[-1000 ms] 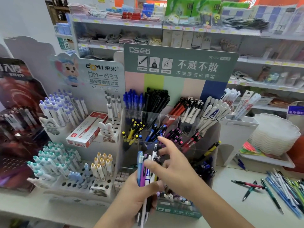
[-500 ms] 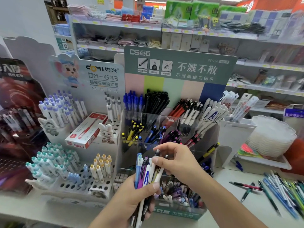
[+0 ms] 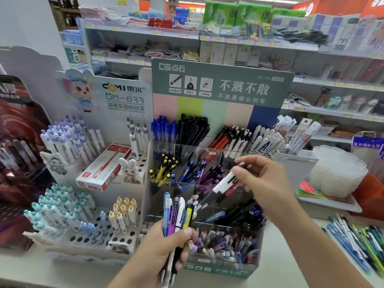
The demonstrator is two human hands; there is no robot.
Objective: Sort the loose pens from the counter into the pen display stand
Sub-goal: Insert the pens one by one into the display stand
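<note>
My left hand (image 3: pixel 160 244) grips a bunch of pens (image 3: pixel 176 213), blue, purple, white and yellow, upright in front of the pen display stand (image 3: pixel 220 267). My right hand (image 3: pixel 264 181) pinches one black-and-white pen (image 3: pixel 224 183), tilted, over the stand's middle row of clear compartments. The stand has a green header and tiered compartments holding blue, black, red, white, yellow and purple pens. More loose pens (image 3: pixel 357 242) lie on the counter at the right.
A white peg-hole pen display (image 3: pixel 87 235) with a red-and-white box (image 3: pixel 104 167) stands to the left. A stack of white trays (image 3: pixel 336 173) sits at the right on a tray. Store shelves fill the background.
My right hand pulled one black-and-white pen out of the bunch and carried it up and right over the stand. The left hand kept the rest.
</note>
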